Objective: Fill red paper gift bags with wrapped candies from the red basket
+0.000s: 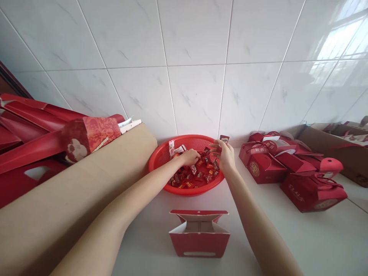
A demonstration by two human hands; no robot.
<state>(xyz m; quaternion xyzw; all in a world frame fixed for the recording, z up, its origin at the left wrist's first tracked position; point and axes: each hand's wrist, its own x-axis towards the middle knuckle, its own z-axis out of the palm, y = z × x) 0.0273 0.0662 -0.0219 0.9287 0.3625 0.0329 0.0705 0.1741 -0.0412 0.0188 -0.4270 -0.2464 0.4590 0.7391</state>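
A red plastic basket (186,192) of wrapped candies (188,184) stands against the tiled wall. My left hand (189,157) reaches over its middle, fingers closed in a pinch among the candies; whatever is between them is hidden. At the basket's right rim is my right hand (226,154), holding a small dark-brown wrapped candy (224,138) by the thumb, its other fingers stretched leftward over the basket. In front of the basket, between my forearms, a red carton (199,245) stands upright with its top flaps apart and its inside bare.
Several closed red gift boxes (314,191) with ribbons are grouped on the right. Behind them is a brown cardboard box (330,151). A long cardboard box (86,180) with red folded cartons (37,119) borders the left side. White tiles (195,99) rise behind the basket.
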